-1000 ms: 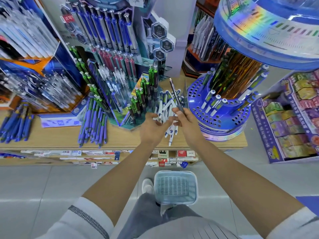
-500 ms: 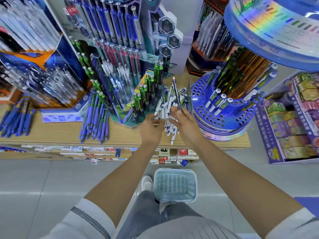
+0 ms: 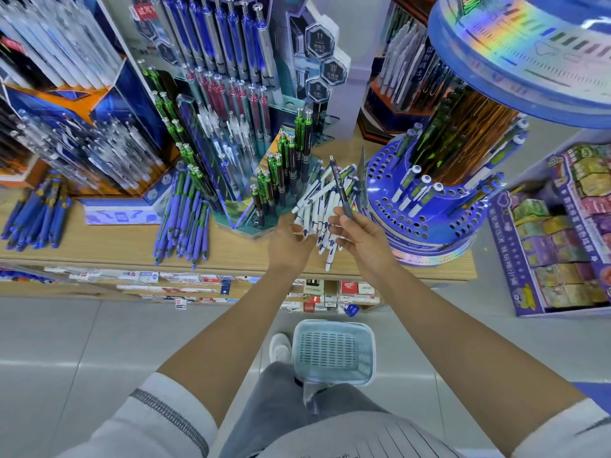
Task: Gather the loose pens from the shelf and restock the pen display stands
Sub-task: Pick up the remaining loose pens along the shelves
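Note:
A heap of loose white-and-blue pens (image 3: 325,200) lies on the wooden shelf (image 3: 109,246) between two stands. My right hand (image 3: 358,238) pinches one dark pen (image 3: 340,186) upright above the heap. My left hand (image 3: 289,241) reaches into the heap's left side with fingers spread over the pens; whether it grips any is hidden. The round blue stand (image 3: 426,206) full of holes holds a few white pens and stands just right of my right hand. A tiered stand (image 3: 264,160) with green and dark pens rises behind my left hand.
Purple-and-green pens (image 3: 183,223) and blue pens (image 3: 36,216) lie loose further left on the shelf. A pale blue basket (image 3: 334,352) sits on the floor by my foot. A box display (image 3: 562,233) stands at the right.
My left hand has opened and slid into the pen heap. My right hand, still holding the dark pen upright, has barely shifted. The head camera has tilted slightly.

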The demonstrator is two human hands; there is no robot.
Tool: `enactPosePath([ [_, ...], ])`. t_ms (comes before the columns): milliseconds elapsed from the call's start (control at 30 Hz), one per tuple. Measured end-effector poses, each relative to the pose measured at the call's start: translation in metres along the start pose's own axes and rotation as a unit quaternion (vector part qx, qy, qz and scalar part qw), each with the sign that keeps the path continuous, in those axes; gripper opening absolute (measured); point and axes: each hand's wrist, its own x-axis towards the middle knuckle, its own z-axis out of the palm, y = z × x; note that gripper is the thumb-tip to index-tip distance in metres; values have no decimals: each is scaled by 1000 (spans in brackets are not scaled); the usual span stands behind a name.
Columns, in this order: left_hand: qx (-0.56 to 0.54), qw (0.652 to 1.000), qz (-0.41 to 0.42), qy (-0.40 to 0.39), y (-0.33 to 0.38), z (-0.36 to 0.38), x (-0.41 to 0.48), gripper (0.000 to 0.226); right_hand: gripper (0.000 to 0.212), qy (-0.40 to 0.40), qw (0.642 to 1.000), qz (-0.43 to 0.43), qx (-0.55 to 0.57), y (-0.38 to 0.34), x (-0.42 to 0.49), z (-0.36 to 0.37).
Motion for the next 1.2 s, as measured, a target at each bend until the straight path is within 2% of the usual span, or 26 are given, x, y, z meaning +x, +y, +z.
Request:
enactPosePath([
  [267, 14, 1000, 1, 18, -4, -1, -7, 62, 21, 10, 1000, 18, -13, 0, -7, -5],
  [400, 4, 999, 18, 36, -5, -2, -15, 37, 19, 1, 999, 11, -31, 1, -16, -11],
  [533, -81, 996, 27, 28, -7, 5, -33, 15, 19, -24, 999, 9, -41, 1, -35, -15],
  [667, -236, 971, -16, 8, 7, 15, -56, 23, 20, -61, 992, -1, -109, 8, -58, -27],
  [767, -270, 962, -37, -15, 14, 28, -64, 29, 21, -90, 987, 5, -132, 10, -78, -41],
  [867, -203, 978, -35, -38, 15, 46, -70, 33, 17, -81, 987, -1, -141, 14, -97, -59],
  [933, -161, 983, -8, -90, 17, 62, -74, 32, 10, -46, 991, -12, -122, 19, -107, -75],
  [1033, -68, 982, 41, -173, 20, 88, -81, 37, 12, 33, 994, -14, -102, 28, -123, -101],
  [1133, 39, 971, 133, -197, 23, 115, -90, 26, 11, 131, 990, -6, -59, 38, -143, -132],
  [1200, 103, 946, 209, -224, 28, 137, -94, 37, 7, 187, 981, -7, -49, 43, -151, -158],
])
